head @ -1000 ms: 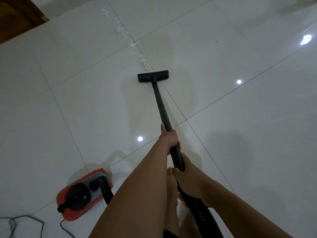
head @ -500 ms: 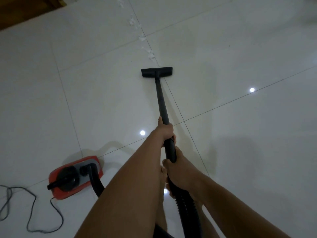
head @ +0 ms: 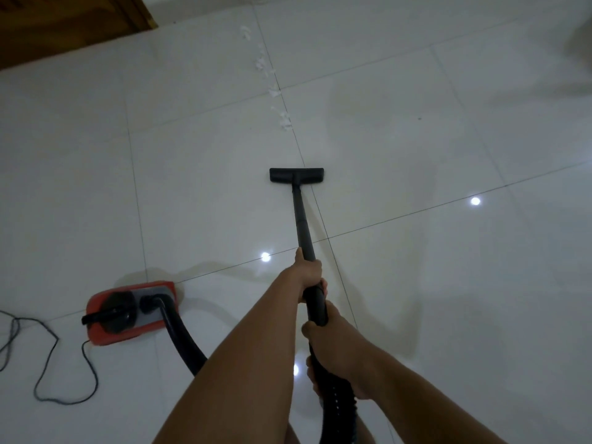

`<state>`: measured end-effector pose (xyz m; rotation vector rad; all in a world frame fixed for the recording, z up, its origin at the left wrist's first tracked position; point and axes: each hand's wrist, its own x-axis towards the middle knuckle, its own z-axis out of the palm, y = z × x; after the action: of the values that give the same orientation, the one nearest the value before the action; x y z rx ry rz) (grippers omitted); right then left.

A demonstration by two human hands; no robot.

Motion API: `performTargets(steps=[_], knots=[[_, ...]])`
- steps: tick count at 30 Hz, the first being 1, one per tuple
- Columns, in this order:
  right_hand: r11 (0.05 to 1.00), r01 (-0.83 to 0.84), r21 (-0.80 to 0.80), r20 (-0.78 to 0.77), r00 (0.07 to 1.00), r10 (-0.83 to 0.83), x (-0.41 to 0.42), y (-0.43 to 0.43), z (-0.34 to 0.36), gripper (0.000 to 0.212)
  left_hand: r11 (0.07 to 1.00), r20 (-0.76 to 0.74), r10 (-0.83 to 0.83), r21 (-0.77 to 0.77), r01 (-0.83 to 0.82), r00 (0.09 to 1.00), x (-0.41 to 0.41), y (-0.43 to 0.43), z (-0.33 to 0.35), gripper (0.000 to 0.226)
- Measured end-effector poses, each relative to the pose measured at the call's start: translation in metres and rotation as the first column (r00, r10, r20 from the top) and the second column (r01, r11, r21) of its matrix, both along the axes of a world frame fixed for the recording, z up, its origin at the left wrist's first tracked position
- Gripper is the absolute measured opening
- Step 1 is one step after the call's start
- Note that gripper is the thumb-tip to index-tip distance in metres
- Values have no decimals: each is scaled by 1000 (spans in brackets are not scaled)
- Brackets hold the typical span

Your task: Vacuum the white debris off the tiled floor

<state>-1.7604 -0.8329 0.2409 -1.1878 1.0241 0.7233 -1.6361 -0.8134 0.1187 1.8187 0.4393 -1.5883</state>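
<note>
Clasping wand [head: 301, 216] with left grip [head: 309, 272], right grip [head: 336, 338] | red canister [head: 102, 338], cord [head: 58, 340] leftward | debris [head: 283, 118] beyond nozzle [head: 296, 175]

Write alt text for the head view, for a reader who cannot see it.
Two hands grip a black vacuum wand, left hand ahead of right hand; its floor head rests on the tiled floor, short of a trail of white debris along a grout line. A red canister vacuum, its black hose and a cord lie to the left.
</note>
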Motion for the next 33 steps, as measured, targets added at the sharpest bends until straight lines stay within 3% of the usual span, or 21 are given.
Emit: performTargets(steps=[8,17,24,33], knots=[[1000,20,-13,140,990,-18,-15,-17,-14,64,998,30,60,-15,-60,998,-11,-12,-8,78],[999,-25,-22,94,995,27,3,-26,-52,58,996,89,88,-35,-85,992,9,-22,-34,75],[996,-54,-75,92,994,61,17,-28,-59,66,979,105,200,-48,-196,974,21,-27,-38,71],[995,-43,-90,99,994,52,22,-28,-67,69,994,158,106,-15,-105,982,26,-30,-40,70]])
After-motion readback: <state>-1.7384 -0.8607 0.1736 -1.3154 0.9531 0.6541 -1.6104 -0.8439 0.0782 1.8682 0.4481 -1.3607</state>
